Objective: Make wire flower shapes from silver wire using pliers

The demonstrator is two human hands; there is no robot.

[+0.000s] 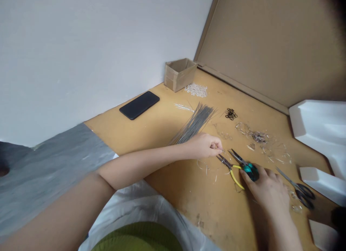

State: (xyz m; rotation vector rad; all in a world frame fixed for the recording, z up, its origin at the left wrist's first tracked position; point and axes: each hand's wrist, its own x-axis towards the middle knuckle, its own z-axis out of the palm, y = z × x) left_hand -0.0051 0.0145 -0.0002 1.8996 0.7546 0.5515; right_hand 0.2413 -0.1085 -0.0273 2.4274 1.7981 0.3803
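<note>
My left hand (203,145) rests on the tabletop with its fingertips pinched on a thin piece of wire (217,148), just in front of a fanned bundle of grey wires (193,124). My right hand (266,188) lies on the table with its fingers on the teal handle of a pair of pliers (244,166). A second pair of pliers with yellow handles (231,169) lies right beside it, jaws pointing toward my left hand. Bits of cut wire (207,167) are scattered between the hands.
A black phone (139,105) and a small open cardboard box (180,74) sit at the back by the wall. Clear beads (196,89), black rings (231,114), tangled clear material (258,137), black-handled scissors (298,189) and white foam pieces (319,123) lie to the right.
</note>
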